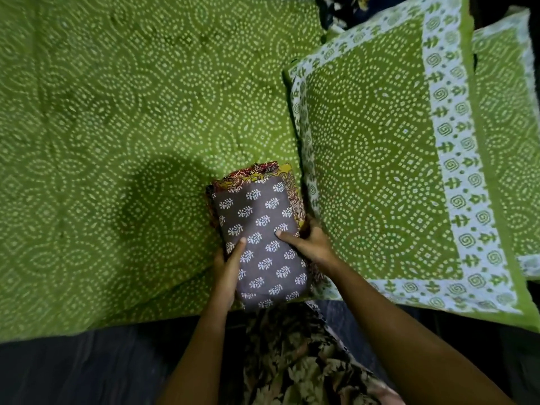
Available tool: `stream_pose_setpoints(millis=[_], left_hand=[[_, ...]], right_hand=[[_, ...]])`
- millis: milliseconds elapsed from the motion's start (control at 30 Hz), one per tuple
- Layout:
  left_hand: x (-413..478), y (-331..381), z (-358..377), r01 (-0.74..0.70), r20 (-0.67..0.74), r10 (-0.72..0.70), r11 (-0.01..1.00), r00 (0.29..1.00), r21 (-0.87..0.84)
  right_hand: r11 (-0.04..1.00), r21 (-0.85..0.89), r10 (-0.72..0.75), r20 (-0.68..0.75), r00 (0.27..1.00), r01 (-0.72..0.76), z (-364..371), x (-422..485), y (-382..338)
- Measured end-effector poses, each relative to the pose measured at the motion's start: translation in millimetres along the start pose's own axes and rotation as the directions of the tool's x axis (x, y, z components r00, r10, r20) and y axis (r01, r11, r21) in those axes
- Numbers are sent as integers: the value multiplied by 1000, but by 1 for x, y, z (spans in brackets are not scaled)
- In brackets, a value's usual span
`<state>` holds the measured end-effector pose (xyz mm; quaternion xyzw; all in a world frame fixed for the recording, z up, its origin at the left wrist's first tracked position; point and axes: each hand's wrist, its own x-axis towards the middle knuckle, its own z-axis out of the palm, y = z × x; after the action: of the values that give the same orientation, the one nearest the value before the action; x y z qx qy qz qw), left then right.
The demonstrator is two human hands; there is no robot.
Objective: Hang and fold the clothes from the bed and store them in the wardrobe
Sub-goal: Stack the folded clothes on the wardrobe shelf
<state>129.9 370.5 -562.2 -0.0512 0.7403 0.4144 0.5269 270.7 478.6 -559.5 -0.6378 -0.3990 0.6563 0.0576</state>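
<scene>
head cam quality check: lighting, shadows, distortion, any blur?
Head view: dim overall, floor along the bottom nearly black; a soft shadow lies on the bedsheet left of the folded stack. Head view: wide-angle bowing bends the pillow borders and the bed's near edge. Head view: stack, left hand and right hand look sharp; forearms soften near the bottom edge.

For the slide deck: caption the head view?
Left hand and right hand grip a folded clothes stack over the green bedsheet beside a pillow.

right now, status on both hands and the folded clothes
Both gripping: left hand, right hand, on the stack of folded clothes, thumbs on top. Stack at the bed's near edge, grey printed piece uppermost. Close on its right, a green pillow.
</scene>
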Motion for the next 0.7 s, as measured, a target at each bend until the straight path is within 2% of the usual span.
stream_pose_setpoints(millis=[167, 267, 433, 567, 700], left_hand=[[6, 3, -4, 79, 24, -78, 993, 997, -86], [11, 7, -5, 142, 78, -133, 981, 988, -131], [4, 16, -3, 213, 271, -154, 955, 950, -207], [-9, 21, -4, 234, 375, -125, 937, 918, -260], [-20, 27, -5, 229, 350, -145, 951, 925, -210]], right_hand=[[998, 57, 10, 8, 1000, -11, -2, 9, -4], [992, 106, 56, 96, 994, -66, -3, 9, -9], [995, 60, 70, 216, 974, -85, -6, 4, -14], [993, 67, 77, 226, 971, -94, -7, -1, -18], [993, 97, 43, 246, 968, -69, -8, -12, -29]])
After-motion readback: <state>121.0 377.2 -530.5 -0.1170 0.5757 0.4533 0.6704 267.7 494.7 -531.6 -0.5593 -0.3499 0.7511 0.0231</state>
